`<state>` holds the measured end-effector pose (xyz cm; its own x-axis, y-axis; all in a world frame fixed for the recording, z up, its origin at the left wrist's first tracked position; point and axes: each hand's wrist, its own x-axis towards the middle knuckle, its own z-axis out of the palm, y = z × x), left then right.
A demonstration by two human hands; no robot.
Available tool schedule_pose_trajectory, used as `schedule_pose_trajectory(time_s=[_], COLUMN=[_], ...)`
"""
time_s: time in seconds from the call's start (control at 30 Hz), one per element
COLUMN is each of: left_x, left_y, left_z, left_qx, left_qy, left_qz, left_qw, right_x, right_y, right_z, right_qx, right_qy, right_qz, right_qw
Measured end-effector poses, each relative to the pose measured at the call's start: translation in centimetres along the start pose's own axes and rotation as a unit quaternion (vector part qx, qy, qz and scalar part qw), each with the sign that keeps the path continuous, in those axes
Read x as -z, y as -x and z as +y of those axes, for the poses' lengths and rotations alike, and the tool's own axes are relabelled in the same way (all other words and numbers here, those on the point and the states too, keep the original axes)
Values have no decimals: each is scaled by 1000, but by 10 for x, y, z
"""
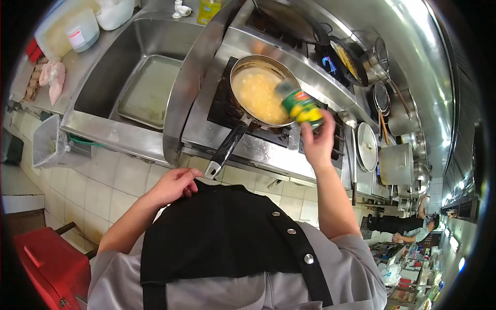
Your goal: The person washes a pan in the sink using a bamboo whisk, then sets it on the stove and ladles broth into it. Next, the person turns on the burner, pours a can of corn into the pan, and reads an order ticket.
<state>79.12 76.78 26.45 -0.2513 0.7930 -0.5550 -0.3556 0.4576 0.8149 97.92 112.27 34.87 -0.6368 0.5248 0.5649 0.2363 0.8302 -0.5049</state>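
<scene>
My right hand point(319, 143) is wrapped round a green and yellow bottle point(304, 109), which is tilted with its blurred top over the right rim of a frying pan. The frying pan point(256, 93) sits on the stove and holds a pale yellow, lumpy liquid. Its black handle point(227, 148) points down toward my body. My left hand point(179, 184) is beside the handle's end, near the top edge of my black apron point(222, 232), with its fingers curled. Whether those fingers pinch anything is too small to make out.
A steel sink point(150, 36) with a tray point(147, 90) lies left of the stove behind a metal divider point(188, 82). A ladle point(348, 120), plates point(366, 147) and a large pot point(396, 164) stand at the right. A person point(400, 225) is farther off.
</scene>
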Motion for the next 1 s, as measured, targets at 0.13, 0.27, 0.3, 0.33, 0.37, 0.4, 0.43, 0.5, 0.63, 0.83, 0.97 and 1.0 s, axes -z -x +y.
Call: schedule_pose_trajectory(time_s=[0.13,0.27,0.3,0.33,0.37,0.4,0.43,0.5,0.63,0.83,0.97,1.0], left_x=[-5,-20,-27,-36,-45,-55,-65,-84,-117,-183,-182,-174], left_y=[20,44,49,54,59,65,71,79,90,120,129,129], left_z=[-6,-21,-24,-28,-30,-30,-30,-26,-13,56,74,74], left_qx=[-15,-12,-13,-12,-9,-19,-29,-44,-97,-267,-324,-307], left_qy=[24,23,18,15,13,5,-5,-25,-104,-147,-191,-229], left_qz=[39,80,86,94,104,112,110,110,133,115,11,6], left_qw=[999,996,996,995,994,994,993,993,981,945,926,924], right_x=[4,48,55,62,63,64,63,61,58,36,24,13], right_y=[9,1,5,10,18,27,36,58,90,120,140,146], right_z=[24,23,28,15,14,16,19,26,29,-10,-55,-58], right_qx=[-230,-356,-350,-361,-340,-295,-250,-210,-246,-234,-370,-384], right_qy=[-232,-620,-676,-686,-715,-747,-776,-811,-830,-821,-718,-698], right_qz=[28,-74,-122,-130,-146,-178,-209,-251,-290,-385,-384,-401], right_qw=[945,695,637,618,593,569,539,485,409,351,447,452])
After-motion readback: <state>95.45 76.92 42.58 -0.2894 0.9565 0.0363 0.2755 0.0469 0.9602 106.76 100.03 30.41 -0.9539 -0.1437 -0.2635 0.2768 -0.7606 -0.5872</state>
